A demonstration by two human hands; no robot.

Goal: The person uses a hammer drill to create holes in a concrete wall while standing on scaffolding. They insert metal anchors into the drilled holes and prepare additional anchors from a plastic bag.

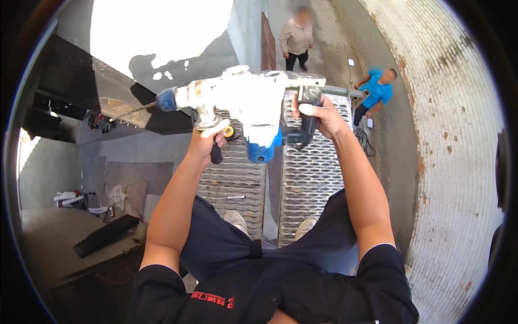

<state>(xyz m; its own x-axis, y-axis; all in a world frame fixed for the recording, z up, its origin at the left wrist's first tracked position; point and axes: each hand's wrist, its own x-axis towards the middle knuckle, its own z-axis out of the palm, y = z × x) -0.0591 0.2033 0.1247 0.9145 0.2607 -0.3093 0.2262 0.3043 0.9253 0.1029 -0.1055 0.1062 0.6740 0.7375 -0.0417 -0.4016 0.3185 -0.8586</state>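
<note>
A large rotary hammer drill with a blue motor end is held level in front of me, its body glaring white in the sun. My left hand is closed around the black side handle near the blue chuck. Behind, my right hand grips the black rear handle. From the chuck a long drill bit points left toward a grey wall. A round yellow-and-black thing, perhaps a tape measure, shows just beyond my left hand. A marker pen lies on the metal mesh platform by my shoes.
My feet stand on the raised platform, with a gap between its two mesh planks. Two people, one in beige and one in blue, stand below. A coiled cable lies right, beside a white brick wall. Loose items lie lower left.
</note>
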